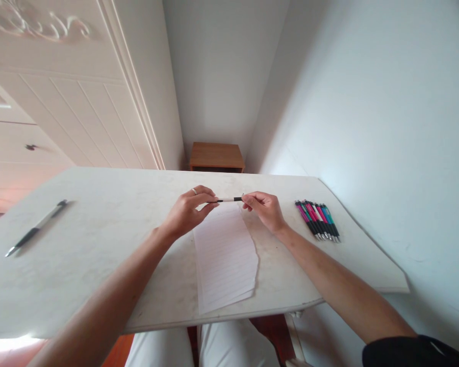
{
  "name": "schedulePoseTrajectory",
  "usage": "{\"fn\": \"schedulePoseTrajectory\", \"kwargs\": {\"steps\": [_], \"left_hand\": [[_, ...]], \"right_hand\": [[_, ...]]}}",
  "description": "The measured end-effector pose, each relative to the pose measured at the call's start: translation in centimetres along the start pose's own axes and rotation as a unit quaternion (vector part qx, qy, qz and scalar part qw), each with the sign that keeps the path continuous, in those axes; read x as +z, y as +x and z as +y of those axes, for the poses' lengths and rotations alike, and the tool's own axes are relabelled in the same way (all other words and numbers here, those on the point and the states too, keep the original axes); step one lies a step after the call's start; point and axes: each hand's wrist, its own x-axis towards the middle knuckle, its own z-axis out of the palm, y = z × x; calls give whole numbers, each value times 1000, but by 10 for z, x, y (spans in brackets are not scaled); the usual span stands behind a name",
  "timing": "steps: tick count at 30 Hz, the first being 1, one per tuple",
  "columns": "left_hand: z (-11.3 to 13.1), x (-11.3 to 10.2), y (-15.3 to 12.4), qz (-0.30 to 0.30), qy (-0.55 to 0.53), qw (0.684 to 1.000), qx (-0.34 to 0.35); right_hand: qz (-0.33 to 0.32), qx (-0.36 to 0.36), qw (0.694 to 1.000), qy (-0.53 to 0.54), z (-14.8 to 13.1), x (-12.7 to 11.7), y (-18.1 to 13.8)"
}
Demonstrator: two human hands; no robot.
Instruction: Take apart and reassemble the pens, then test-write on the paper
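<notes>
A white pen (226, 200) with black parts lies level between my two hands, above the top end of the paper. My left hand (189, 208), with a ring on one finger, pinches its left end between thumb and fingertips. The other end is gripped by the fingers of my right hand (264, 208), which cover its tip. Beneath the pen, several lined paper sheets (225, 255) with a torn right edge rest on the white table (110, 214).
To the right is a row of several coloured pens (318, 220) with black grips. Another white pen (36, 228) lies far left. A cream cabinet (80, 102) stands behind the table at left, a pale wall (386, 127) at right, and a small wooden unit (217, 154) beyond.
</notes>
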Motion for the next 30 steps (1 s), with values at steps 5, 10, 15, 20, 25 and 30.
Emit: {"fn": "schedulePoseTrajectory", "kwargs": {"steps": [5, 10, 15, 20, 25, 30], "left_hand": [[0, 0, 2, -7, -13, 995, -95], [1, -3, 5, -65, -91, 977, -179], [-5, -2, 6, -28, -130, 975, -177], [-9, 3, 4, 40, -11, 999, 1], [-6, 4, 2, 85, 43, 987, 130], [-5, 4, 2, 94, 100, 974, 178]], "right_hand": [[-4, -9, 1000, 11, 2, 1, 0], [-16, -19, 1000, 8, 4, 0, -1], [5, -25, 1000, -7, 3, 2, -4], [3, -13, 1000, 0, 3, 3, -6], [3, 1, 1000, 16, 2, 4, -5], [0, 16, 999, 40, 2, 5, -2]]}}
